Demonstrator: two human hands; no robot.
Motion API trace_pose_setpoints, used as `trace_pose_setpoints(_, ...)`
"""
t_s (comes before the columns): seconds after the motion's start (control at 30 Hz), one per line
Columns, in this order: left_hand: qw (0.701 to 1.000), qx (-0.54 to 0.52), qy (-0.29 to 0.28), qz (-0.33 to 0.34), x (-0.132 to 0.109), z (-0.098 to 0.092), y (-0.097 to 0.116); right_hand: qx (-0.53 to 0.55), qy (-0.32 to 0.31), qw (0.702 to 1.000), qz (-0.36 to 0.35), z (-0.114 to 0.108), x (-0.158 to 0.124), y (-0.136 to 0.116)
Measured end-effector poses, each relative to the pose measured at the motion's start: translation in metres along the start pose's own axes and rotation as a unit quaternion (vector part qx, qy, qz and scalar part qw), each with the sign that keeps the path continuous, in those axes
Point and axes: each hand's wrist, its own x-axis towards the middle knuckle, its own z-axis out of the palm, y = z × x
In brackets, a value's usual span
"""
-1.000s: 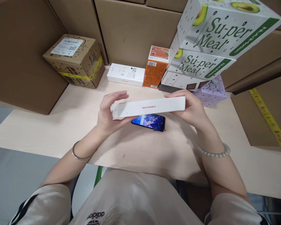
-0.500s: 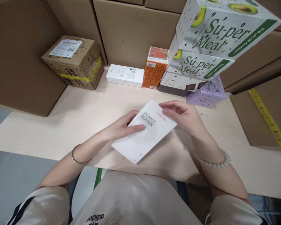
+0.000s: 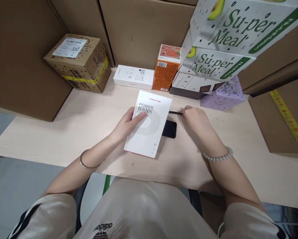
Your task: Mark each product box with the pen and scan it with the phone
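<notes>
My left hand (image 3: 129,124) grips a flat white box (image 3: 150,124) printed "POWER BANK", thumb on its face, holding it tilted over the light wooden table (image 3: 64,132). The box covers most of a black phone (image 3: 170,128) lying on the table. My right hand (image 3: 195,118) is off the box, to its right, with fingers pinched on a thin dark object (image 3: 175,113) beside the phone; I cannot make out what it is.
At the table's back stand a taped brown carton (image 3: 76,63), a white flat box (image 3: 134,77), an orange carton (image 3: 166,68), stacked "Su-per Meal" boxes (image 3: 213,63) and a purple box (image 3: 223,96). Large cardboard boxes wall the left, back and right.
The white box went from edge-on in both hands to face-up in my left hand alone, moved farther out over the phone. My right hand let go and reached to the thin dark object.
</notes>
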Motion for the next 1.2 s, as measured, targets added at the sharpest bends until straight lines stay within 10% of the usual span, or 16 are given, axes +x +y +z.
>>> trace_pose_setpoints(0.3, 0.999, -0.037, 0.018, -0.024, -0.005, 0.006, -0.005, 0.24, 0.087, 0.963, 0.084, -0.004, 0.004, 0.027)
trace_pose_setpoints(0.53, 0.997, -0.027, -0.017, -0.067, -0.012, 0.017, -0.016, 0.671, 0.066, 0.731, -0.105, -0.026, -0.031, 0.007)
trace_pose_setpoints(1.2, 0.999, 0.021, -0.002, -0.047, -0.028, 0.031, -0.013, 0.603, 0.144, 0.775, -0.124, -0.018, -0.04, -0.039)
